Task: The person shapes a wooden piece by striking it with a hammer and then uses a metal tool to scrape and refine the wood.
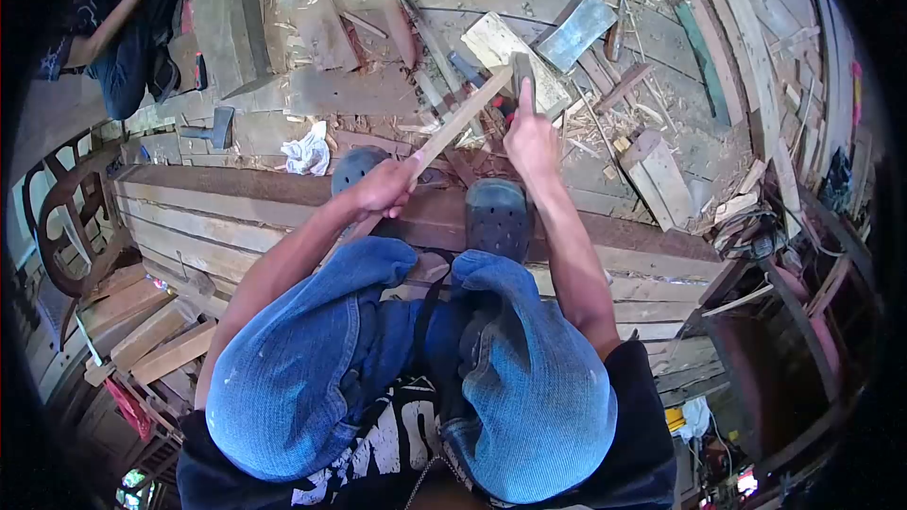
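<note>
My left hand (385, 187) is closed around a long, pale wooden stick (458, 123) that slants up and away to the right. My right hand (532, 144) grips a flat, dark blade-like tool (522, 74), with the index finger stretched along it; its exact kind I cannot tell. The blade overlaps the stick's far end in this view. Beneath both lies a light wooden block (510, 49) on the floor. A wide metal blade (576, 30) rests just right of the block.
Wood chips and offcuts litter the plank floor around the block. A hammer (222, 127) and a crumpled white cloth (306, 148) lie to the left. Another person (113, 38) sits at upper left beside a thick beam (225, 19). A long beam (614, 250) runs under my shoes.
</note>
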The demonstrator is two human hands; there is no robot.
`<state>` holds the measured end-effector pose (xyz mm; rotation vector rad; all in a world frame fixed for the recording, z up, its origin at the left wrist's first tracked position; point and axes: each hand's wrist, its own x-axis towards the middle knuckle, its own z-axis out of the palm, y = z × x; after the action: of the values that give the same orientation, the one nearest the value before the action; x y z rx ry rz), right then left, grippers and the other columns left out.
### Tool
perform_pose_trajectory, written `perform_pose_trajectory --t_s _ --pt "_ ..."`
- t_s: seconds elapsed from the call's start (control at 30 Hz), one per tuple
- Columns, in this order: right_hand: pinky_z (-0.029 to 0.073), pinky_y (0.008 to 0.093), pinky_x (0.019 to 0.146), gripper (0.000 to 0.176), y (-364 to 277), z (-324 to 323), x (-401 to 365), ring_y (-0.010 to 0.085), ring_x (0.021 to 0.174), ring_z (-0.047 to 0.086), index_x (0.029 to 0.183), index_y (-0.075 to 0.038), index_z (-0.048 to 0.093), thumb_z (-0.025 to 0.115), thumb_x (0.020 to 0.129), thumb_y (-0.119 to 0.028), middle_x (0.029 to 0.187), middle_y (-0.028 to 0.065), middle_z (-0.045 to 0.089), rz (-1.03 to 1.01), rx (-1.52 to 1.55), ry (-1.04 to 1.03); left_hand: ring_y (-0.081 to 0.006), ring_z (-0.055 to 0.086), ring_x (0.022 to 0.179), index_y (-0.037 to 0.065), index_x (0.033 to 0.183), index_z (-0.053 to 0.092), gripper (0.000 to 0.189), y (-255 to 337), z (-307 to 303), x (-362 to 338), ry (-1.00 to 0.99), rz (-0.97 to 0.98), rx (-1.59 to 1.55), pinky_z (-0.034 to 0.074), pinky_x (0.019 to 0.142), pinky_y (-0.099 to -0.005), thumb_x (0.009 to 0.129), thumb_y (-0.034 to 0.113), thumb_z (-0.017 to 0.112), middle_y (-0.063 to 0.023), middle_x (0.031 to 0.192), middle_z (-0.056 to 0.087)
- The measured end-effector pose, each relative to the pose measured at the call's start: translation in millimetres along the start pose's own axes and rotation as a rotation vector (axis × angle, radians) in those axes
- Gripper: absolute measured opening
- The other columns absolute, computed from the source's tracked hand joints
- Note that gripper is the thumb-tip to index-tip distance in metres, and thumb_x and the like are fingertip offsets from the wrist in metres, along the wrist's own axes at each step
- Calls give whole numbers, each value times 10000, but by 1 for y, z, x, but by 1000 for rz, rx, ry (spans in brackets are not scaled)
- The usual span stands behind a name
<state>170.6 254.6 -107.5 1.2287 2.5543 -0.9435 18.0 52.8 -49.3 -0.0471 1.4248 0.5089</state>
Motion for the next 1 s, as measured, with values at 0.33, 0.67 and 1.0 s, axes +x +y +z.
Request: perform_pose_trajectory --t_s 0.33,0.67,1.0 --pt "535 496 541 719 13 0 -5 389 588 642 1482 -19 264 478 796 -21 698 286 616 -47 -99 -114 -97 352 375 97 687 417 612 0 -6 1 -47 -1 -26 294 355 -256 956 643 349 31 505 356" --pt "525 546 608 706 13 -3 12 453 652 649 1476 -26 287 475 796 -23 720 314 620 -94 -164 -99 -89 356 386 95 672 427 624 -4 -3 3 -6 42 14 284 367 -255 951 648 352 32 511 368" --pt "550 468 556 684 -1 -7 16 363 582 646 1464 21 276 448 802 -9 662 269 632 17 -169 -166 -79 352 381 84 724 443 610 -14 -2 5 -12 62 24 263 363 -258 941 650 381 34 509 384"
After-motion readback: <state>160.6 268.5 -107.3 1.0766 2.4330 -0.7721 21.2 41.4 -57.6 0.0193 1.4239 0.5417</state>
